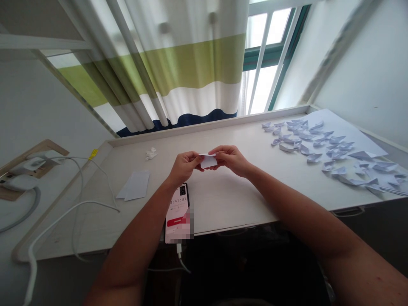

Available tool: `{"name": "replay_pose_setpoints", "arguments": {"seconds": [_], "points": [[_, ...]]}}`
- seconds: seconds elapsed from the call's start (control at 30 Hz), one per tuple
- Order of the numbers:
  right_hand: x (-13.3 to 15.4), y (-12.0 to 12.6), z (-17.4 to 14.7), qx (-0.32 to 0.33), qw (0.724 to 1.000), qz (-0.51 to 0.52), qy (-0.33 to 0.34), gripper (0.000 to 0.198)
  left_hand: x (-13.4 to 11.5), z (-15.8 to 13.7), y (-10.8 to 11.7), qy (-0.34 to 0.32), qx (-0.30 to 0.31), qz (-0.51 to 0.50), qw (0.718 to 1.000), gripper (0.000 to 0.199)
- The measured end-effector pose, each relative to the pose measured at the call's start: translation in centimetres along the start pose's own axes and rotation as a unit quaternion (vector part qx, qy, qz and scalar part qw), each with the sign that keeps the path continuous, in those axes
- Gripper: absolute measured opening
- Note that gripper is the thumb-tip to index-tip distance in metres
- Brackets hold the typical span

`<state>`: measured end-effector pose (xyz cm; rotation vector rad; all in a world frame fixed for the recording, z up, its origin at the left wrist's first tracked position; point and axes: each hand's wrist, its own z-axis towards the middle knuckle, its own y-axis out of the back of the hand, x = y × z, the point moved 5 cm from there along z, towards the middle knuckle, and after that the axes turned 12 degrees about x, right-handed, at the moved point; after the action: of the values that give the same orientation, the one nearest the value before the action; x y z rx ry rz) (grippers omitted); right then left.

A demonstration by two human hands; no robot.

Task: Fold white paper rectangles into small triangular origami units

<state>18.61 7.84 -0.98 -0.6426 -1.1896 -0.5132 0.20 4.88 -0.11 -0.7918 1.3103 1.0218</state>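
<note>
A small folded piece of white paper [208, 161] is held above the middle of the white table [223, 204]. My left hand [185, 167] pinches its left end between thumb and fingers. At the right end, my right hand [231, 159] grips the same paper, thumb toward me. Several folded paper boats [306, 135] lie spread over the table's right side. Two or so flat white paper sheets [137, 185] rest in a small overlapping stack left of my left hand.
A phone [177, 216] showing a timer lies by the front edge, its charging cable [179, 250] hanging below. Crumpled paper [151, 153] sits further back. White cables [79, 204] run across the left side from a power strip [28, 165]. A large sheet [344, 127] lies at the back right.
</note>
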Motion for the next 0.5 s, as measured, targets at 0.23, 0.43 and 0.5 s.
{"name": "replay_pose_setpoints", "arguments": {"seconds": [0.23, 0.43, 0.5], "points": [[0.1, 0.47, -0.06, -0.026, 0.999, -0.021, 0.011, 0.014, -0.61, -0.25, -0.36, 0.005, 0.026, -0.025, 0.999, 0.05], [-0.04, 0.63, -0.06, -0.029, 0.999, -0.022, -0.004, 0.022, -0.37, -0.16, -0.01, 0.0, -0.012, 0.005, 1.0, 0.047], [-0.06, 0.8, -0.07, -0.042, 0.999, -0.023, -0.017, 0.033, -0.34, -0.12, -0.1, -0.004, 0.002, 0.025, 1.0, 0.044]]}}
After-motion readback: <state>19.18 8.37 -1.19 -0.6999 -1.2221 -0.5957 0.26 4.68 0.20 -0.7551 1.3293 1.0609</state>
